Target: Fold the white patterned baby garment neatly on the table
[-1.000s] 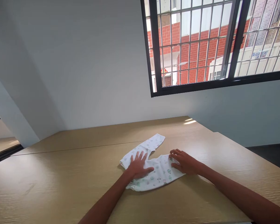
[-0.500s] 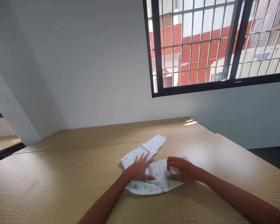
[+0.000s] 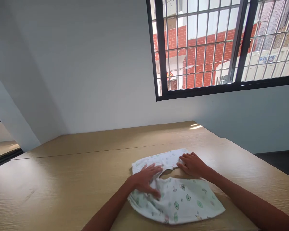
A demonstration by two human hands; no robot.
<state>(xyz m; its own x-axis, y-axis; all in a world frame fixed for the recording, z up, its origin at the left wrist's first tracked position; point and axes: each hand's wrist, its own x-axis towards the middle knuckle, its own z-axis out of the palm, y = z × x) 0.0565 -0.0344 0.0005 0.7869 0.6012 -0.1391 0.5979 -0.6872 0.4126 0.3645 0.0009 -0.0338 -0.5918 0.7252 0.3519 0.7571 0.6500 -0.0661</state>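
- Lying on the desk (image 3: 62, 179), the white printed garment (image 3: 183, 199) is spread out.
- The left hand (image 3: 144, 179) is pressed flat on its left part, fingers splayed, grip released.
- The right hand (image 3: 194, 165) is laid on the far fold, fingers bent; its grip cannot be told.

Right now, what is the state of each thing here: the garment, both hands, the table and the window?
Garment: lying on the table, partly spread out, wrinkled near the left hand.
Left hand: open, pressed flat on the garment.
Right hand: palm down on the garment's far strip; any pinch cannot be told.
Table: bears the garment.
Window: barred; open or shut cannot be told.
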